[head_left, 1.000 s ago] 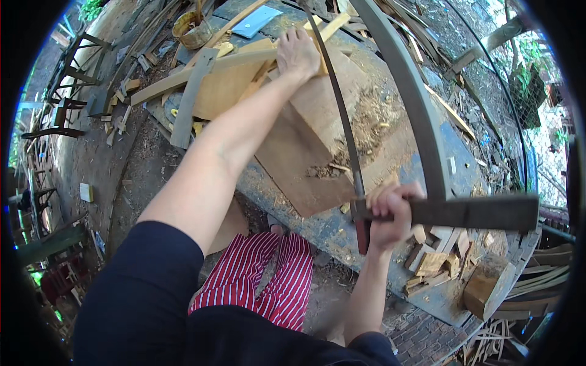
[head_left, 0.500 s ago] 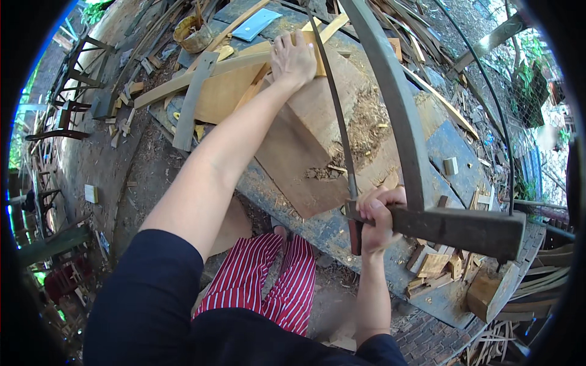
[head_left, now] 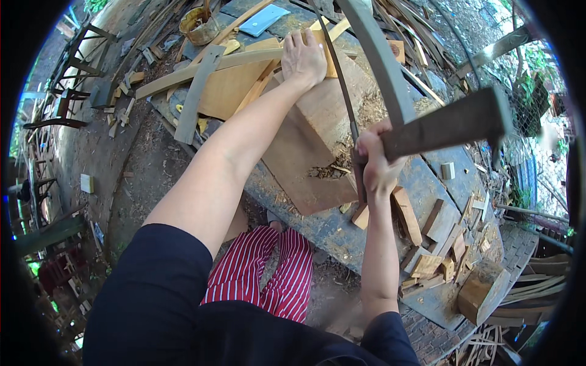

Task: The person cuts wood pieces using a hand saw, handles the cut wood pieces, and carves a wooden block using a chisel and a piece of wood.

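Note:
My right hand (head_left: 379,160) is closed around the handle end of a wooden frame saw (head_left: 448,125), whose thick grey arm reaches away from me. The narrow saw blade (head_left: 345,91) runs forward just right of my left hand, along the edge of a light yellowish wooden piece (head_left: 330,56). My left hand (head_left: 304,61) grips that piece from above, pressing it down on a thick wooden block (head_left: 332,113). Under the block lies a flat brown board (head_left: 299,177). Sawdust (head_left: 375,107) lies right of the blade; where the teeth meet the wood is hard to make out.
Several wood offcuts (head_left: 430,263) and a larger block (head_left: 482,290) lie on the blue-grey worktable (head_left: 332,235) at right. Planks (head_left: 198,94), a light blue flat packet (head_left: 264,20) and a round tub (head_left: 198,26) are at far left. Wooden strips are piled beyond.
My right hand has pushed the saw forward, away from me; its end bar has swung up and uncovered offcuts. My left hand stays on the wooden piece as the view shifts slightly.

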The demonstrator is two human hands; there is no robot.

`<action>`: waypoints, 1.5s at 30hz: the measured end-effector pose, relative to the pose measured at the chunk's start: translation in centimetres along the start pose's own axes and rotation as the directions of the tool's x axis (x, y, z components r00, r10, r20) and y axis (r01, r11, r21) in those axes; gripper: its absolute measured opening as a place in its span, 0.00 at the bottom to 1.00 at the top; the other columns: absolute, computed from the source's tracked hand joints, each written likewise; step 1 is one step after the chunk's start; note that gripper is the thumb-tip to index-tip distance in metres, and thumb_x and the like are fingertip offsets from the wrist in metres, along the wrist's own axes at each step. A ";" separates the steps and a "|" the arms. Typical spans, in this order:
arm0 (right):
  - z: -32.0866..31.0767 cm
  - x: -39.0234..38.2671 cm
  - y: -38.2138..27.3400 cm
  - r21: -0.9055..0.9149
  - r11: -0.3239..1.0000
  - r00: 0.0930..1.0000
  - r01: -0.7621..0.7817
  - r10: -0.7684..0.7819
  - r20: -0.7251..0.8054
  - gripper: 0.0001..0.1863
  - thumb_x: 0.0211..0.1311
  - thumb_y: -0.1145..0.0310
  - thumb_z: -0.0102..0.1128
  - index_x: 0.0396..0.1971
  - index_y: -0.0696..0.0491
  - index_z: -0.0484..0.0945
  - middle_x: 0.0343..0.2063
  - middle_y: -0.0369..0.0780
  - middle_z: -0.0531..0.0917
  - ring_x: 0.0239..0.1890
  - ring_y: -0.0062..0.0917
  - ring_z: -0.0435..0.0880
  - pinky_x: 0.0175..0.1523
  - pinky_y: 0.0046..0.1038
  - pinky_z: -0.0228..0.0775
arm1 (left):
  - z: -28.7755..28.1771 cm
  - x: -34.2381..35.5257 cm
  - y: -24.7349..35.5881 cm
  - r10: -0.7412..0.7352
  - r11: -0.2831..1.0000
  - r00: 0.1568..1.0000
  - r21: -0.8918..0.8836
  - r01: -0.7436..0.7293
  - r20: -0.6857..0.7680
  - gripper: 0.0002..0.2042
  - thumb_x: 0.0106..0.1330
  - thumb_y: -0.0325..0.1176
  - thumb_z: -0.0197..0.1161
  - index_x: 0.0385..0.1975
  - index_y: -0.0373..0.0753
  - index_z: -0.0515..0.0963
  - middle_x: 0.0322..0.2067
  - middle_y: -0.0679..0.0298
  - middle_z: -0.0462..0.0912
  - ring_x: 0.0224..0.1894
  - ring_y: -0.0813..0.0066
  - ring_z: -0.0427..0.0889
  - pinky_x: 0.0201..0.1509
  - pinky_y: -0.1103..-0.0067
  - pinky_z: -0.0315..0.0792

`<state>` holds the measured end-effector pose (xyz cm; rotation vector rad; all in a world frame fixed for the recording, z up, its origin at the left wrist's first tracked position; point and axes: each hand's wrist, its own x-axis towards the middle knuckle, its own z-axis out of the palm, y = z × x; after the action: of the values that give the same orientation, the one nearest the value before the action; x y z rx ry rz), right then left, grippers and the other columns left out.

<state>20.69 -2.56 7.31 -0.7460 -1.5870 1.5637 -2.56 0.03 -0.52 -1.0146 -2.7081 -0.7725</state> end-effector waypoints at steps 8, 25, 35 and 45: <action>1.7 -1.3 -1.3 0.292 0.955 0.993 -0.045 0.075 -0.093 0.05 0.51 0.79 0.46 0.21 0.56 0.61 0.14 0.37 0.65 0.17 0.18 0.63 0.25 0.22 0.62 | -0.4 -1.3 0.1 0.064 0.991 0.993 -0.122 -0.052 0.096 0.26 0.67 0.39 0.47 0.61 0.29 0.59 0.60 0.47 0.61 0.64 0.51 0.56 0.68 0.65 0.52; -4.6 6.5 -8.8 0.455 0.890 0.998 -0.021 0.044 -0.041 0.05 0.56 0.71 0.45 0.23 0.50 0.60 0.13 0.33 0.60 0.17 0.18 0.59 0.26 0.23 0.57 | -0.3 -0.6 0.0 0.080 0.995 0.997 -0.053 -0.080 0.009 0.24 0.65 0.40 0.49 0.59 0.34 0.61 0.56 0.49 0.63 0.62 0.52 0.59 0.62 0.63 0.63; -15.2 -0.9 -10.6 -0.192 0.961 0.854 0.198 -0.265 -0.447 0.05 0.49 0.83 0.48 0.22 0.57 0.64 0.14 0.36 0.65 0.15 0.19 0.65 0.23 0.20 0.63 | -1.3 -0.3 0.4 -0.001 0.999 0.998 0.042 -0.002 0.066 0.46 0.54 0.55 0.62 0.66 0.34 0.48 0.61 0.45 0.58 0.65 0.50 0.56 0.66 0.64 0.57; -24.7 -16.9 -5.8 -0.860 0.465 0.871 -0.210 -0.311 -0.381 0.08 0.49 0.75 0.60 0.29 0.62 0.75 0.17 0.45 0.76 0.15 0.34 0.74 0.24 0.31 0.65 | -3.1 -1.0 0.8 0.022 0.983 0.981 -0.172 -0.056 -0.195 0.49 0.42 0.50 0.75 0.63 0.39 0.53 0.44 0.52 0.64 0.48 0.55 0.65 0.56 0.65 0.62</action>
<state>51.06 -3.83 9.70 -1.4953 -1.9217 0.2464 -1.40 -1.67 2.17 -0.9691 -2.4837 -1.0611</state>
